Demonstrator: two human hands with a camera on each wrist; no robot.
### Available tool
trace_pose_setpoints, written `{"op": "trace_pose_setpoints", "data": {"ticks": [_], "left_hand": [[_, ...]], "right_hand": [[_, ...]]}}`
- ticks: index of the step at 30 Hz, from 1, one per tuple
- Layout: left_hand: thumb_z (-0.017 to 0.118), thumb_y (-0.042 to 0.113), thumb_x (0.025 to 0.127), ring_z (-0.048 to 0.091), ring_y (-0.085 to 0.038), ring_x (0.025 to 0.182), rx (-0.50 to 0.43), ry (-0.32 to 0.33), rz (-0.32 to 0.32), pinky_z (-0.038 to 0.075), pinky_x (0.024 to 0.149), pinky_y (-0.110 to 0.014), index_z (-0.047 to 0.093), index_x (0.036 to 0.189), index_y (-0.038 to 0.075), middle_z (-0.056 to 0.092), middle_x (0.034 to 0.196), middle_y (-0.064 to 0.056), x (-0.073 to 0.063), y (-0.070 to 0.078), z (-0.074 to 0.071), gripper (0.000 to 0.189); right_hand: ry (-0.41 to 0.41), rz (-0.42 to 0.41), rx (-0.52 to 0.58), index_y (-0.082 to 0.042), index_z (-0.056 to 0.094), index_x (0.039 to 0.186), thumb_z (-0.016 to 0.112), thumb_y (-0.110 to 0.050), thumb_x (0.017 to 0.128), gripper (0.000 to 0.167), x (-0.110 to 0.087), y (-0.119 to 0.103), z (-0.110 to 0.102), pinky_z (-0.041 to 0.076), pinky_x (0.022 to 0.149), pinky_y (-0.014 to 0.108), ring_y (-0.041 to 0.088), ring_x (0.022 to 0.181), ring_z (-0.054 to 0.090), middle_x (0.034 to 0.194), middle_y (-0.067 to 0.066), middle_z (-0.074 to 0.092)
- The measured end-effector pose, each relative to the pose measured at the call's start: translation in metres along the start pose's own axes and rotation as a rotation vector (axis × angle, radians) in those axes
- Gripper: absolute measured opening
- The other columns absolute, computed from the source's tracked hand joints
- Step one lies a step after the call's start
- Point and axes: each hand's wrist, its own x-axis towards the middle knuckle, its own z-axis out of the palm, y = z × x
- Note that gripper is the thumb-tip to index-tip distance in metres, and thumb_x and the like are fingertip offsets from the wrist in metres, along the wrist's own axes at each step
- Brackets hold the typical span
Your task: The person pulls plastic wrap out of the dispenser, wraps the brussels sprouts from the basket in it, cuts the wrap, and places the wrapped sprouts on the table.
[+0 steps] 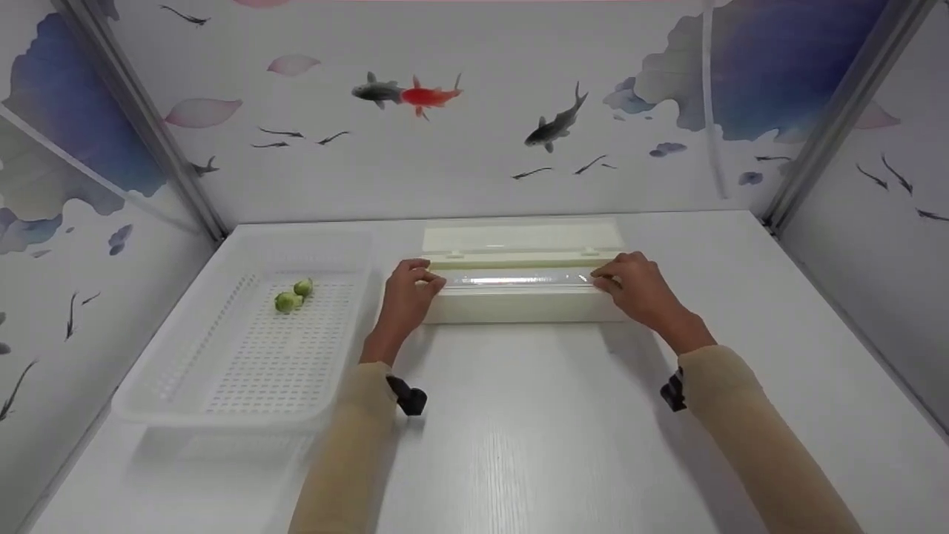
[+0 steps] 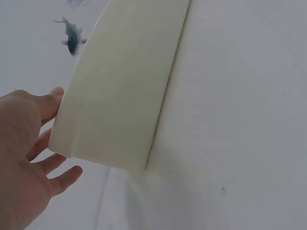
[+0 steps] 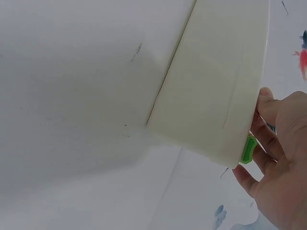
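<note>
A cream cling film dispenser (image 1: 523, 308) sits on the table with its hinged lid (image 1: 519, 236) raised at the back. Across its top lies shiny, clear cling film (image 1: 519, 277). My left hand (image 1: 406, 297) is at the dispenser's left end, thumb and forefinger pinching at the film's edge. At the opposite end my right hand (image 1: 643, 291) pinches the film's other corner. In both wrist views the dispenser's front wall hides the pinching tips, while the remaining fingers lie beside its ends. A green piece (image 3: 248, 149) shows at the right end, close to the right fingers.
Left of the dispenser stands a white perforated plastic basket (image 1: 185, 404) with small green Brussels sprouts (image 1: 288, 301) inside. Printed panels with fish (image 1: 430, 96) enclose the white table (image 1: 519, 430) at the back and sides.
</note>
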Motion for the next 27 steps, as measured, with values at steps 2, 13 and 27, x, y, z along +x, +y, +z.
{"op": "trace_pose_setpoints", "data": {"ticks": [2,13,27], "left_hand": [[0.066,0.021,0.098,0.042,-0.029,0.144,-0.004,-0.003,-0.014,0.036,0.122,-0.043,0.072,0.106,-0.004,0.053,0.144,-0.011,0.0009,0.0006,-0.0008,0.026],[0.060,0.021,0.102,0.043,-0.030,0.142,0.034,-0.028,0.027,0.036,0.121,-0.044,0.069,0.106,-0.003,0.053,0.143,-0.013,0.0008,-0.0005,-0.0015,0.025],[0.052,0.024,0.105,0.063,-0.028,0.110,-0.041,0.037,0.050,0.051,0.098,-0.043,0.067,0.110,0.001,0.069,0.113,-0.016,0.0048,0.0055,-0.0022,0.028]], "right_hand": [[-0.001,0.003,0.004,-0.002,0.075,0.111,0.066,-0.011,0.096,0.019,0.0012,-0.0008,-0.0006,0.043,0.094,0.057,0.036,0.101,0.056,0.103,0.018,0.072],[-0.048,0.098,0.025,-0.001,0.074,0.103,0.064,-0.010,0.098,0.015,0.0068,-0.0033,-0.0030,0.037,0.106,0.063,0.036,0.106,0.053,0.100,0.018,0.068],[0.037,0.102,0.130,0.007,0.061,0.112,0.053,-0.011,0.104,0.021,0.0099,-0.0040,-0.0008,0.052,0.084,0.048,0.036,0.096,0.061,0.107,0.024,0.062]]}}
